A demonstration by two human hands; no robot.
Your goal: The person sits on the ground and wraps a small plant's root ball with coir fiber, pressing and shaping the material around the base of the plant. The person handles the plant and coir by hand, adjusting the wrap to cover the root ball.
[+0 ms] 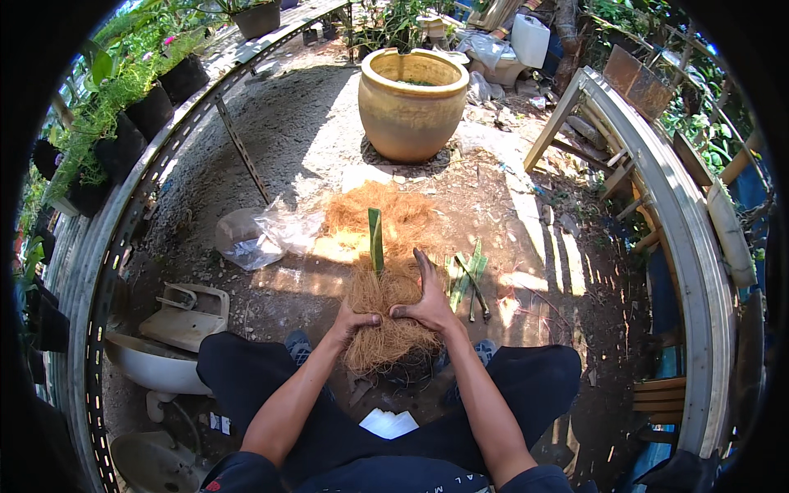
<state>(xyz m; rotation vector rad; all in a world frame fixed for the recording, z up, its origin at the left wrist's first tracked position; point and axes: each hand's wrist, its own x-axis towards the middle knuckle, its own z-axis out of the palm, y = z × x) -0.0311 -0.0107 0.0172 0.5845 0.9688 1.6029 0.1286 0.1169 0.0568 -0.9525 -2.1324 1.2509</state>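
Between my knees is a wad of brown coconut fibre [385, 345], with a green leaf cutting [375, 239] standing upright out of its far part. My left hand [356, 321] presses the fibre from the left, thumb laid across it. On the right side my right hand [426, 302] does the same, its thumb on the fibre and its fingers spread and pointing away from me. The thumb tips nearly meet. What lies inside the fibre is hidden. Beyond it a loose heap of the same fibre [394, 206] spreads on the ground. Several cut green leaves [466, 274] lie right of my right hand.
A large glazed clay pot [412, 111] stands ahead. Left are a clear plastic bag [262, 237], a white ceramic basin [157, 370] and a metal shelf frame [157, 145] with potted plants. A metal-topped frame [684, 203] curves along the right. A white scrap [389, 423] lies close to me.
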